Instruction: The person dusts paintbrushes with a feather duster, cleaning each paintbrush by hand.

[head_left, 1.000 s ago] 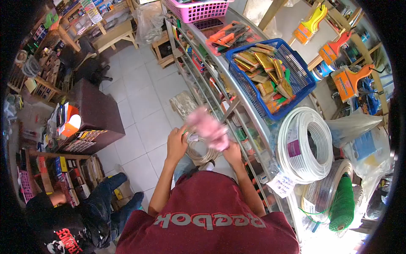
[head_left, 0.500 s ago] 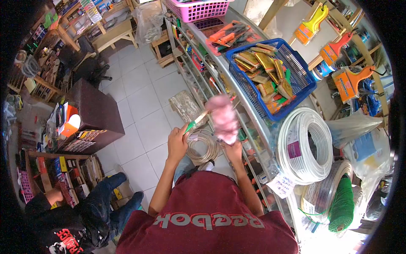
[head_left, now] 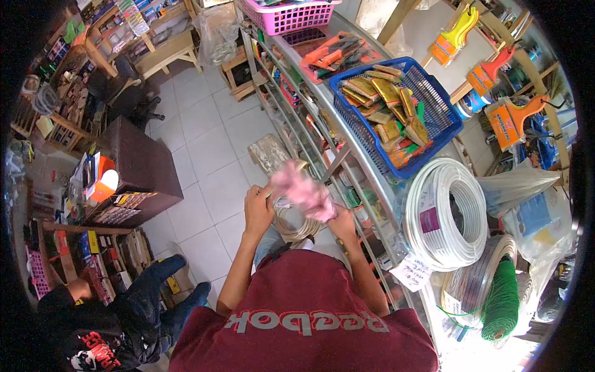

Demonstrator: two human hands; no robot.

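At eleven o'clock my left hand (head_left: 259,209) pinches a handle (head_left: 270,196); at one, my right hand (head_left: 343,225) pinches the rag (head_left: 305,193), likely leaving it loose.

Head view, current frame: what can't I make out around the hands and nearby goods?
- Pink cloth: folds and outline lost to motion blur.
- Green-handled tool in the left hand: mostly covered by cloth and fingers.
- Right hand: fingertips hidden by the cloth.
- Cable coil on the floor: upper part behind the cloth.
- Pink basket: cut off by the top edge.
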